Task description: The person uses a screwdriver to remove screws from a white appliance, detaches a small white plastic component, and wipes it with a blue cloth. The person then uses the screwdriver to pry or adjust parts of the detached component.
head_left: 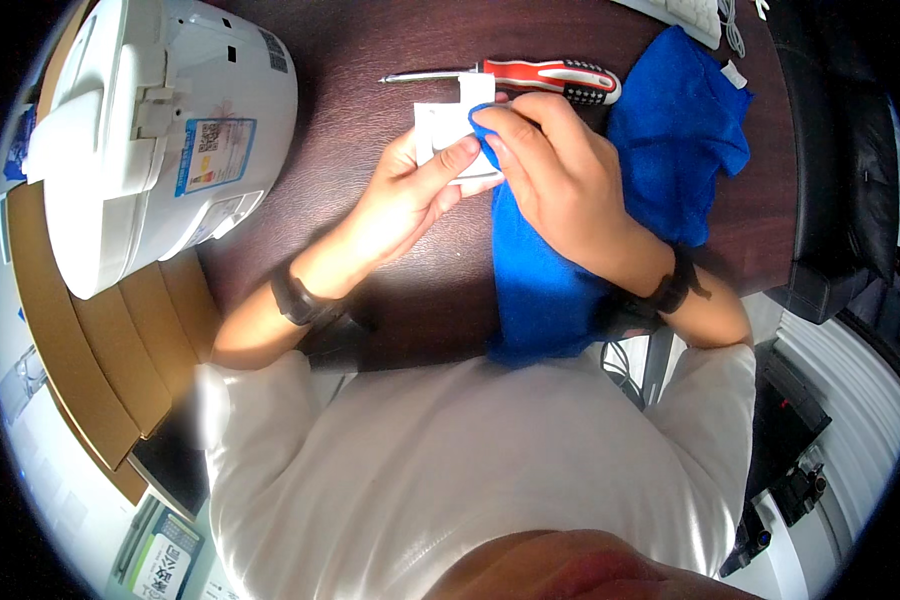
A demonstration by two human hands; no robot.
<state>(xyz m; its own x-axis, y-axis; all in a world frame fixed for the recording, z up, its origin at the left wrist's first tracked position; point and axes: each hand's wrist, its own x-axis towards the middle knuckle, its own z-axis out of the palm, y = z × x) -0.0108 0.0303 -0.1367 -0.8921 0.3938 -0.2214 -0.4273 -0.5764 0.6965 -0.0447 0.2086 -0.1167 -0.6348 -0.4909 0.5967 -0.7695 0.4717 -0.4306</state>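
My left hand (398, 198) is closed on a small white plastic part (436, 122), thumb on its face and fingers beneath. The part is squarish, with a narrow tab rising at its far edge. Pinched in my right hand (568, 172) is a fold of a blue cloth (542, 290), pressed against the part's right side. The cloth hangs from these fingers toward me, and more of it lies crumpled on the table to the right. Just beyond both hands lies a screwdriver (555, 78) with a red, white and black handle, its shaft pointing left.
A white rice cooker (245, 110) stands on the dark brown table (350, 50) at the left. Brown cardboard (120, 350) sits below it. A white keyboard (685, 15) and a cable are at the far right edge. A black chair (840, 150) is beyond the table's right side.
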